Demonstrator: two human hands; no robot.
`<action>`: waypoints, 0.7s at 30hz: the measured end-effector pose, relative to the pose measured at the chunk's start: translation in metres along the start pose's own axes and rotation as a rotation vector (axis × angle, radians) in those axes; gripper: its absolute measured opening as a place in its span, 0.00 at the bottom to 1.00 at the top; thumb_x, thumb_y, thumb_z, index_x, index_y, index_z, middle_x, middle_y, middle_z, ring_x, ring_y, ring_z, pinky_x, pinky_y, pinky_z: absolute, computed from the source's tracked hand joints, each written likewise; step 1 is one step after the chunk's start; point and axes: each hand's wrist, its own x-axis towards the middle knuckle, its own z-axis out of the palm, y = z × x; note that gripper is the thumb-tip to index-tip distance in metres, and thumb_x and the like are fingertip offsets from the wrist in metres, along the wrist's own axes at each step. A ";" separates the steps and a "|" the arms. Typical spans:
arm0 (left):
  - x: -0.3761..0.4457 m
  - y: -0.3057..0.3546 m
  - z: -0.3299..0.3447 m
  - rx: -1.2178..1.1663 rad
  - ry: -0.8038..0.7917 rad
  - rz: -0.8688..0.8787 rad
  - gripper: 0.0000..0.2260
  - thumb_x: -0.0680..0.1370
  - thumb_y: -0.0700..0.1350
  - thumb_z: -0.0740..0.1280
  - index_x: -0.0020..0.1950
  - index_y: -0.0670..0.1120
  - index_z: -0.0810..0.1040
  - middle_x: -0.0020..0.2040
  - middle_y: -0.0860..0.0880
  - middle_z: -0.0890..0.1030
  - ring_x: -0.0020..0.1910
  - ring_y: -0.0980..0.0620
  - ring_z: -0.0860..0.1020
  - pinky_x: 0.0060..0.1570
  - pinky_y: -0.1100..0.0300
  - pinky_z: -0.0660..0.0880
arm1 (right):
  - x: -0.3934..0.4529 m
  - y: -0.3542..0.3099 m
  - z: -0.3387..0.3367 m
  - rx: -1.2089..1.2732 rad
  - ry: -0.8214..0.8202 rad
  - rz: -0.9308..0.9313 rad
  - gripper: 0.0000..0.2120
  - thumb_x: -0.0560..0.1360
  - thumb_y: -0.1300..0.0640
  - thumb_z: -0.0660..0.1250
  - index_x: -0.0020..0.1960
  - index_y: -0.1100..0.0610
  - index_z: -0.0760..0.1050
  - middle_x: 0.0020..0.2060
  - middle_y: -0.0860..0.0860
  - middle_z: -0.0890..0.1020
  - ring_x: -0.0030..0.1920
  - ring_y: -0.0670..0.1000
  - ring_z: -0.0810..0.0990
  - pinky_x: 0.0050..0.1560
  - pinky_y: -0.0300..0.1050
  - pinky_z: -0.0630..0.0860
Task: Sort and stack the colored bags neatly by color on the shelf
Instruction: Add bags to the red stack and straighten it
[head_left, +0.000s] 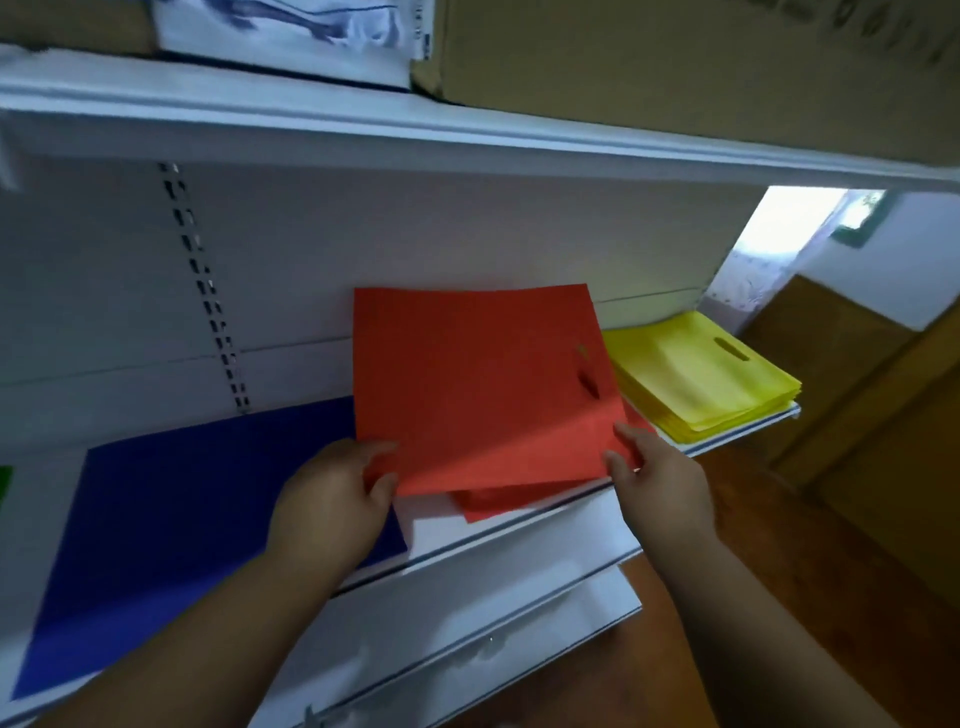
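The left hand (332, 499) pinches the near left corner of a red bag (478, 384), and the right hand (660, 478) grips its near right edge, fingers curled on the fabric; the bag tilts up off the red stack (498, 504) lying on the white shelf (524, 535). A blue stack (182, 545) sits to the left, a yellow stack (701, 379) to the right. This looks like the laying-down step: next, lower the bag square onto the red pile, edges aligned.

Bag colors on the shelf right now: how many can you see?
4. Green sliver at the far left edge, blue bags left, red bags in the middle, held by both hands, yellow stack right. More may lie outside the frame.
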 end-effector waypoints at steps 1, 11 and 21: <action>0.007 0.010 0.013 0.016 0.003 -0.008 0.14 0.75 0.44 0.72 0.60 0.51 0.82 0.56 0.47 0.82 0.53 0.45 0.80 0.50 0.56 0.75 | 0.018 0.011 -0.001 -0.020 -0.027 -0.018 0.18 0.77 0.52 0.68 0.67 0.52 0.76 0.58 0.55 0.82 0.58 0.58 0.79 0.55 0.49 0.74; 0.040 0.079 0.118 0.284 0.003 -0.153 0.15 0.76 0.47 0.70 0.62 0.52 0.81 0.58 0.47 0.82 0.54 0.46 0.81 0.51 0.57 0.75 | 0.153 0.089 0.005 -0.251 -0.354 -0.168 0.17 0.77 0.50 0.66 0.64 0.52 0.77 0.58 0.53 0.82 0.60 0.57 0.78 0.56 0.46 0.73; 0.042 0.082 0.143 0.477 -0.057 -0.202 0.10 0.60 0.39 0.81 0.39 0.45 0.85 0.37 0.41 0.78 0.24 0.42 0.76 0.25 0.58 0.75 | 0.174 0.095 0.019 -0.410 -0.415 -0.289 0.10 0.76 0.49 0.64 0.53 0.51 0.79 0.48 0.51 0.82 0.51 0.56 0.80 0.42 0.43 0.71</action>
